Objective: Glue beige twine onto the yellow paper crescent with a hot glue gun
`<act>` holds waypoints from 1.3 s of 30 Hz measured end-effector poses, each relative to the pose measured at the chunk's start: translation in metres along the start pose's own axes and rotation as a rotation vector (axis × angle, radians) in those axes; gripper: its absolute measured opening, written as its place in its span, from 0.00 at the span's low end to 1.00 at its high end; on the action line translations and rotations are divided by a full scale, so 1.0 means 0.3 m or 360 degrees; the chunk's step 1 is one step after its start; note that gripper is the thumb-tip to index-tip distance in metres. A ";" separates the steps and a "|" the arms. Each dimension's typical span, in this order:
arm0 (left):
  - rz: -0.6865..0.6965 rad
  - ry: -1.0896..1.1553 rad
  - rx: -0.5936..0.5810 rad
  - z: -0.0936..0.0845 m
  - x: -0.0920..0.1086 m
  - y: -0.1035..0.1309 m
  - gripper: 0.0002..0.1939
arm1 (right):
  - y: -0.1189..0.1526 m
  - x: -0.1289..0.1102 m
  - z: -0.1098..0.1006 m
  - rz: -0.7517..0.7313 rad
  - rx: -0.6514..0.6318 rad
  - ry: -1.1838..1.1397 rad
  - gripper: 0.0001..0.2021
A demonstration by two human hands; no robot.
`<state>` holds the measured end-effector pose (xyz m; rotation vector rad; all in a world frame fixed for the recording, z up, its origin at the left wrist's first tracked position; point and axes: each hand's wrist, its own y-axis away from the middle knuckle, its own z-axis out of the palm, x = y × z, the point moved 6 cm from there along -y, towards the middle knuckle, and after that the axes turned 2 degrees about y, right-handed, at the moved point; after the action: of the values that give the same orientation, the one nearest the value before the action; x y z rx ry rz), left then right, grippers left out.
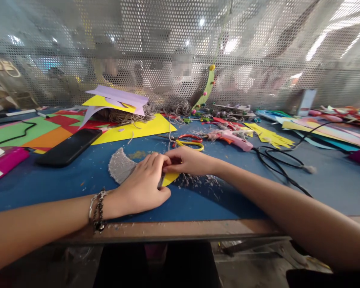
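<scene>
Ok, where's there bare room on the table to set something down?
Two patches of blue tabletop: one right of the black cable, beyond the right forearm; another, lightly specked, between the black phone and left forearm. The far side is crowded with coloured paper, scissors and a pink corded tool.

The left hand (145, 182) is bare, its wrist (110, 205) circled by a thin silver bracelet (91, 210) and a dark, knobbly one (100, 209) with a rounded black piece (99, 227) at its lower edge. The right hand (189, 161) and both forearms (48, 224) are bare too; the trousers (126, 266) are black.
</scene>
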<state>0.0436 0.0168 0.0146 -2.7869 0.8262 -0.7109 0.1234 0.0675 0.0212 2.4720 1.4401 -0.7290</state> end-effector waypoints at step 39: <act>0.0210 0.0051 -0.0235 -0.011 -0.016 0.012 0.20 | -0.005 -0.026 -0.074 -0.0246 0.0495 0.0417 0.07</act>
<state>0.0368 0.0164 0.0145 -2.8213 1.0996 -0.7006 0.1261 0.0711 0.0443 2.8012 1.7432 -0.7275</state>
